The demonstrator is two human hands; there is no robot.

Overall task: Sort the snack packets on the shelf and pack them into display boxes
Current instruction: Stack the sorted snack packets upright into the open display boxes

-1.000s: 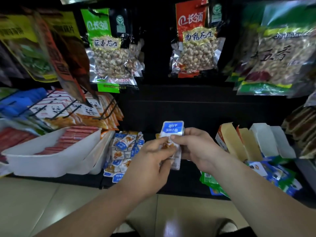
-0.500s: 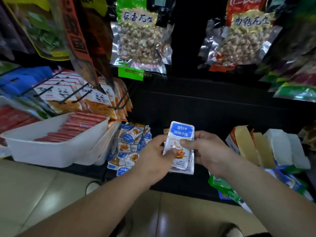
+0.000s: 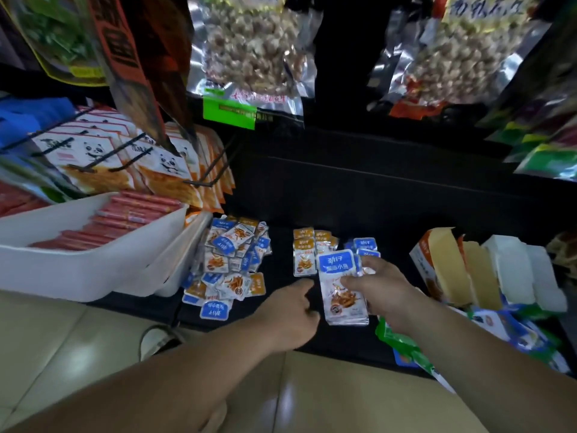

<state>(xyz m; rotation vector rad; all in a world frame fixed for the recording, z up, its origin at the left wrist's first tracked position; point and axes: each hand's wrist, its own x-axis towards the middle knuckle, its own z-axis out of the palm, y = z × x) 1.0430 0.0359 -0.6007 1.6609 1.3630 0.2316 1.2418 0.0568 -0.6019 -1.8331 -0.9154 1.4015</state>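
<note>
My right hand (image 3: 379,287) grips a stack of blue-topped snack packets (image 3: 338,282) upright above the black shelf (image 3: 359,198). My left hand (image 3: 288,310) is just left of the stack, apart from it, with fingers loosely curled and nothing in it. A loose pile of blue and orange packets (image 3: 229,260) lies on the shelf to the left. A small group of orange-topped packets (image 3: 307,250) lies behind my hands, with a few blue ones (image 3: 365,245) beside it. Open cardboard display boxes (image 3: 456,267) stand at the right.
A white tray (image 3: 78,264) of red sausage sticks sits at the left, panda-print packets (image 3: 103,157) on hooks behind it. Peanut bags (image 3: 249,51) hang above. Green and blue wrappers (image 3: 505,329) lie at the right front. Tiled floor (image 3: 46,354) is below the shelf edge.
My left hand has let go of the stack and drawn back to the left. The right hand keeps the stack and has lowered it. The view has tilted down toward the shelf.
</note>
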